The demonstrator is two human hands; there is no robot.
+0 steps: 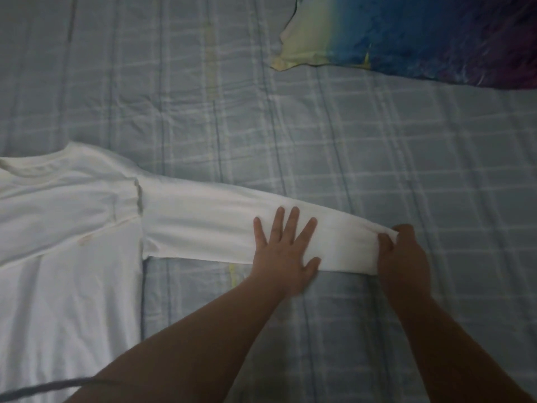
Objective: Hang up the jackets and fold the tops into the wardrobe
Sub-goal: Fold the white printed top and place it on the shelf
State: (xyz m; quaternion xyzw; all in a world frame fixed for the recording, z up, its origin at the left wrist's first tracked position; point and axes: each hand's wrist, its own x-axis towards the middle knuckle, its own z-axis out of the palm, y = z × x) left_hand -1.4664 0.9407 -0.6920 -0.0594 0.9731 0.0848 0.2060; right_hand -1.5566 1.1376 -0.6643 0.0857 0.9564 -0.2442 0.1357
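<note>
A white long-sleeved top (66, 228) lies flat on the bed, its body at the left and its neckline toward the far side. One sleeve (203, 225) stretches out to the right. My left hand (286, 251) presses flat on the sleeve with fingers spread, near the cuff end. My right hand (404, 257) grips the cuff of that sleeve at its right end, fingers curled round the fabric edge.
The bed is covered by a grey-blue checked sheet (348, 141). A pillow (406, 36) in yellow, blue and purple lies at the far right. A dark cord (43, 386) crosses the bottom left corner.
</note>
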